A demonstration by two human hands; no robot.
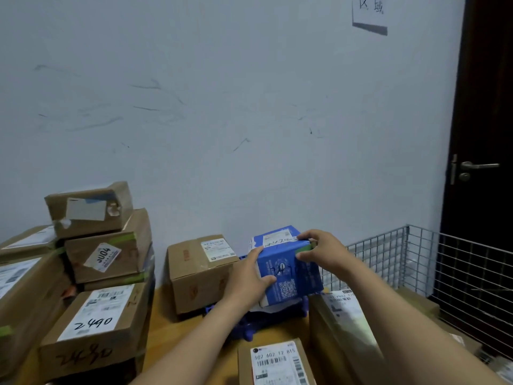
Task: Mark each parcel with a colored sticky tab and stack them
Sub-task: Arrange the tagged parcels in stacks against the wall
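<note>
wooden table top [166, 323] pushed against a pale scuffed wall [222, 107], dark door [488, 107] with a metal handle at right, paper sign [369, 12] high on the wall. wire mesh bin [416, 257] stands at the table's right edge below the door. blue parcel [291, 279] is at centre right, tilted, sitting on a blue plastic thing [249, 329] that is mostly hidden. left hand [249, 276] grips the parcel's left side, thumb across the front face, fingers curled at the upper left corner. right hand [324, 251] pinches the green tab [305, 248] at the parcel's upper right edge, fingers over the top, thumb on the front. brown box [200, 270] stands just left of the blue parcel, close to the wall. stack of brown boxes [102, 259] fills the left side, some with green tape strips; its front box marked 2490 [102, 315] sits at the near left. labelled box [277, 362] sits at the near edge between the forearms. another labelled parcel [341, 309] lies just right of and below the blue one. bare table shows as a strip between the left stack and the brown box, running toward the near edge; right side is hemmed in by the mesh.
</note>
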